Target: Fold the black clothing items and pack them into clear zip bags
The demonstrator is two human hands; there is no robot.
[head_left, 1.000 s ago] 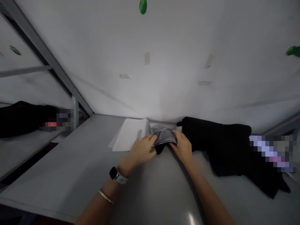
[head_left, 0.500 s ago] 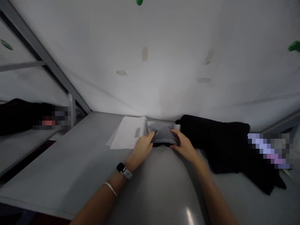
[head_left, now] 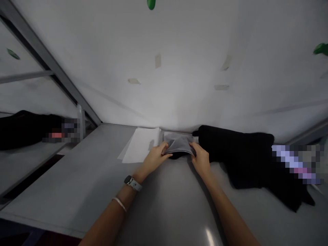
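A thin grey pouch, partly see-through and shiny, lies at the back of the grey table with its front edge bowed upward. My left hand pinches its left front corner between thumb and fingers. At the right edge my right hand grips it in the same way. Something black shows beneath the raised front edge. White paper sheets lie just left of the pouch, close to my left hand.
A black cloth lies right of my right hand. Behind the table rises a white panel with tape pieces and green objects. A grey metal frame stands at the left, with another black cloth beyond it.
Both hands have shifted on the pouch: my right thumb and fingers now close round its right edge, and my left thumb lies along the front. The pouch looks more wrinkled.
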